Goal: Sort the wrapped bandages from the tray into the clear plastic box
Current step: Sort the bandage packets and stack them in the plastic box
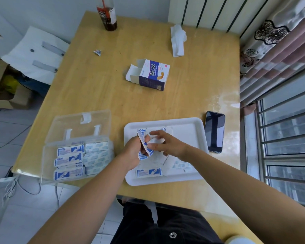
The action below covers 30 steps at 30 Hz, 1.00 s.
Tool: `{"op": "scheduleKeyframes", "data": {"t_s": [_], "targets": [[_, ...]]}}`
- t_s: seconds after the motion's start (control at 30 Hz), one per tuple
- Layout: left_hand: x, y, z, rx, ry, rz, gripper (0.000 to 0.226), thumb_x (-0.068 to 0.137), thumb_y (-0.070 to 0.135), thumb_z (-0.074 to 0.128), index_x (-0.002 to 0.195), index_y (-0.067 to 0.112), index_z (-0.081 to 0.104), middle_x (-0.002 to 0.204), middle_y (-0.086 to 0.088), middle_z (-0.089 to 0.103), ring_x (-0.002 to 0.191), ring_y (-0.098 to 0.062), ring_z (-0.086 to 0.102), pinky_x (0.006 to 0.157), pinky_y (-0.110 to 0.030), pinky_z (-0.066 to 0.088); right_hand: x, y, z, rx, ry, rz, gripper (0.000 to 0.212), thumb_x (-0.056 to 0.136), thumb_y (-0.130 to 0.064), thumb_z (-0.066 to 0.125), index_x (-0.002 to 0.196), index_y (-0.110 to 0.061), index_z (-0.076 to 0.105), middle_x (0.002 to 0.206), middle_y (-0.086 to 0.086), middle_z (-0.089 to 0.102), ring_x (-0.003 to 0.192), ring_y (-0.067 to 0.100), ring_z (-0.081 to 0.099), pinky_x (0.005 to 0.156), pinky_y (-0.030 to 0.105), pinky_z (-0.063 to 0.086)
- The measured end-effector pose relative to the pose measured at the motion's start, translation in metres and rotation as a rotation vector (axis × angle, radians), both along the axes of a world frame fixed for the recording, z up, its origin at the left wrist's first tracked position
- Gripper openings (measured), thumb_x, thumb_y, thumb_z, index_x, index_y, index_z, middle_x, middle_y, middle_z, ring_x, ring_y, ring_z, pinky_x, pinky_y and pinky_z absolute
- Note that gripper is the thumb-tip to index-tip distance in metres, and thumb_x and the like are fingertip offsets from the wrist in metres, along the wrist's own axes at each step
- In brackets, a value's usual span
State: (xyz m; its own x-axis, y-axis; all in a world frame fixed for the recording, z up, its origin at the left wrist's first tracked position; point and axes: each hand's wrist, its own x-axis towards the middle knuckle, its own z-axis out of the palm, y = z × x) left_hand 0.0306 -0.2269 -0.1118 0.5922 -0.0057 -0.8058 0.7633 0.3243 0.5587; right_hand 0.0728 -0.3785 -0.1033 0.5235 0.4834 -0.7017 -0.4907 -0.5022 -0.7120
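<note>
A white tray [188,123] lies on the wooden table in front of me with several wrapped bandages on it; one stack [148,172] lies near its front edge, and paler ones [180,165] lie under my right forearm. My left hand [136,150] grips a bunch of blue-and-white wrapped bandages [143,140] above the tray's left part. My right hand [165,143] is just to the right of the bunch, its fingertips pinching it. To the left stands the clear plastic box [48,155], lid open, holding rows of wrapped bandages [70,160].
An opened bandage carton [151,74] lies mid-table. A phone [215,132] rests right of the tray. A crumpled tissue [178,40], a small wrapper scrap [97,52] and a dark drink bottle [108,14] sit farther back. A window and curtain run along the right.
</note>
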Motion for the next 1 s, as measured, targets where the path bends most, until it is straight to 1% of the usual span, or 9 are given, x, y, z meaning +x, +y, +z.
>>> {"op": "scheduleKeyframes", "data": {"t_s": [0.07,0.13,0.23,0.43,0.6,0.73,0.87,0.93,1.0], "targets": [[-0.001,0.001,-0.001,0.001,0.008,0.000,0.034,0.088,0.006,0.032,0.057,0.018,0.037,0.055,-0.002,0.036,0.047,-0.012,0.033,0.046,-0.021,0.025,-0.001,-0.001,-0.001,0.009,-0.008,0.029,0.038,0.083,-0.039,0.073,0.115,-0.023,0.061,0.104,0.003,0.058,0.074,0.010,0.048,0.058,0.019,0.036],[-0.002,0.001,0.000,0.010,0.011,-0.023,0.037,0.087,0.005,0.029,0.055,0.017,0.039,0.052,-0.001,0.034,0.047,-0.012,0.029,0.044,-0.020,0.024,0.000,-0.004,0.000,-0.008,-0.005,0.021,0.024,0.083,-0.035,0.073,0.094,-0.015,0.064,0.077,-0.004,0.053,0.064,0.008,0.044,0.057,0.018,0.034],[-0.002,0.001,0.004,0.021,0.008,-0.048,0.035,0.089,0.005,0.028,0.057,0.016,0.039,0.048,0.000,0.034,0.045,-0.012,0.031,0.041,-0.018,0.027,0.002,-0.006,0.002,0.024,-0.010,0.003,0.020,0.083,-0.028,0.074,0.073,-0.017,0.060,0.057,-0.013,0.049,0.056,0.006,0.041,0.055,0.016,0.033],[0.000,-0.001,0.005,0.004,0.005,-0.012,0.032,0.093,0.010,0.033,0.063,0.017,0.043,0.057,-0.002,0.044,0.056,-0.016,0.041,0.052,-0.023,0.031,0.000,0.001,0.004,0.049,-0.002,-0.002,0.017,0.082,-0.021,0.075,0.073,-0.013,0.064,0.060,-0.004,0.056,0.050,0.006,0.042,0.055,0.019,0.033],[0.003,0.001,0.008,-0.133,-0.008,0.106,0.045,0.097,0.039,0.030,0.092,0.010,0.064,0.077,-0.012,0.064,0.063,-0.021,0.057,0.061,-0.030,0.041,0.002,0.003,0.004,0.018,0.026,-0.130,0.020,0.084,-0.018,0.072,0.068,-0.012,0.061,0.056,-0.003,0.051,0.050,0.009,0.038,0.053,0.020,0.029],[0.000,0.001,0.000,0.068,-0.009,0.102,0.021,0.098,0.020,0.043,0.082,0.015,0.056,0.078,-0.010,0.059,0.064,-0.020,0.058,0.060,-0.028,0.044,-0.001,0.005,0.006,0.006,0.021,-0.071,0.026,0.085,-0.026,0.072,0.064,-0.015,0.060,0.059,-0.002,0.056,0.049,0.008,0.042,0.052,0.017,0.034],[-0.005,0.007,-0.008,0.187,-0.050,0.231,0.021,0.100,0.012,0.037,0.088,0.013,0.055,0.080,-0.008,0.064,0.071,-0.019,0.061,0.069,-0.030,0.049,-0.005,-0.001,-0.013,-0.332,-0.247,0.009,0.028,0.087,-0.033,0.067,0.071,-0.009,0.063,0.067,0.001,0.056,0.063,0.015,0.050,0.060,0.027,0.038],[-0.010,0.010,-0.011,0.227,-0.043,0.238,0.021,0.101,0.011,0.036,0.093,0.012,0.055,0.070,-0.004,0.062,0.070,-0.020,0.060,0.076,-0.032,0.048,-0.013,-0.006,-0.021,-0.553,-0.496,0.095,0.023,0.084,-0.038,0.067,0.088,-0.016,0.072,0.088,0.000,0.062,0.087,0.018,0.056,0.076,0.031,0.039],[-0.016,0.012,-0.013,0.222,-0.013,0.233,0.021,0.099,0.010,0.035,0.096,0.010,0.056,0.062,-0.001,0.050,0.058,-0.018,0.054,0.077,-0.036,0.049,-0.023,-0.009,-0.024,-0.624,-0.752,0.154,0.030,0.081,-0.037,0.069,0.107,-0.022,0.068,0.108,0.001,0.054,0.104,0.021,0.049,0.084,0.031,0.031]]}}
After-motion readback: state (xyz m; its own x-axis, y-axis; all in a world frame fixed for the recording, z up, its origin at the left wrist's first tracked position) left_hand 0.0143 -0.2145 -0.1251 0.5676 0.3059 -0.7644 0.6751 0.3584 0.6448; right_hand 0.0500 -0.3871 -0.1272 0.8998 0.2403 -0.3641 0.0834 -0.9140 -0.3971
